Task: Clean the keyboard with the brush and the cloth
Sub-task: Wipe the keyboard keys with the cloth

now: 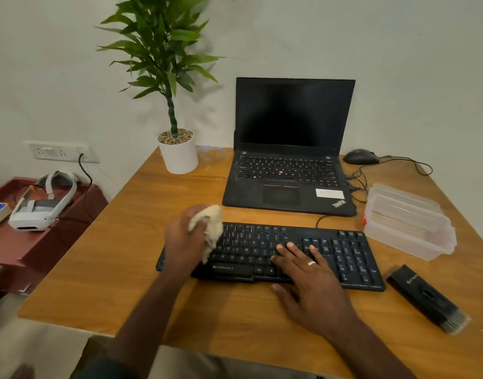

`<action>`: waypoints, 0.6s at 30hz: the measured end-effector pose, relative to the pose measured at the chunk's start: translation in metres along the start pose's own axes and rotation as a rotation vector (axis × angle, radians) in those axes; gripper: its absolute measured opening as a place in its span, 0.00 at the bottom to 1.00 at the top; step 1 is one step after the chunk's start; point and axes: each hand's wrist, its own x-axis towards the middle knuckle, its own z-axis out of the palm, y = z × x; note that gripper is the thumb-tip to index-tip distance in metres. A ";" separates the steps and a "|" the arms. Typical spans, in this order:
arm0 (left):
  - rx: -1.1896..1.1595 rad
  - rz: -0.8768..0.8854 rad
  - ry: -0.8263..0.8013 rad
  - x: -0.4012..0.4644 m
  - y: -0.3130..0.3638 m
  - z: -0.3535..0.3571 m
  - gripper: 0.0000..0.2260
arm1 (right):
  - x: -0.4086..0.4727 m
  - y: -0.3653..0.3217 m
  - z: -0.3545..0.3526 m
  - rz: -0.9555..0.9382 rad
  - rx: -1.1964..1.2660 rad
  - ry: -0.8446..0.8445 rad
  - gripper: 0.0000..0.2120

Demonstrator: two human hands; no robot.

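Left hand [184,239] grips the bunched cloth [211,231], pressed on the keyboard [262,253] at its left end, frame centre. Right hand [308,280] lies flat, fingers straight on the middle keys, holding nothing. Brush [429,296] sits lower right, near the surface [98,269] edge, apart from the keyboard. Bare surface left of keyboard.
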 end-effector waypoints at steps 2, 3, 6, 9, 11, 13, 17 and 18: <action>0.153 0.080 0.161 0.008 -0.011 -0.034 0.14 | 0.003 -0.002 0.001 0.013 0.000 -0.012 0.29; 0.296 0.105 0.204 0.011 -0.018 -0.048 0.14 | 0.004 -0.002 0.002 0.016 -0.002 -0.014 0.30; 0.649 0.036 0.039 0.013 -0.034 -0.055 0.17 | 0.005 -0.003 0.003 0.011 -0.013 -0.027 0.30; 0.824 0.150 -0.129 -0.004 -0.035 -0.028 0.19 | 0.004 -0.003 0.003 0.018 -0.036 -0.013 0.29; 0.814 0.217 -0.168 -0.010 -0.029 -0.009 0.19 | 0.003 -0.002 0.003 0.015 -0.045 -0.021 0.28; 0.799 0.268 -0.261 -0.017 -0.019 0.015 0.18 | 0.002 -0.002 0.002 0.004 -0.049 -0.019 0.27; 0.774 0.415 -0.391 -0.039 0.006 0.067 0.18 | 0.003 -0.003 -0.001 -0.009 -0.030 -0.034 0.28; 0.677 0.399 -0.375 -0.038 0.010 0.073 0.16 | 0.003 -0.003 0.000 -0.011 -0.021 -0.033 0.28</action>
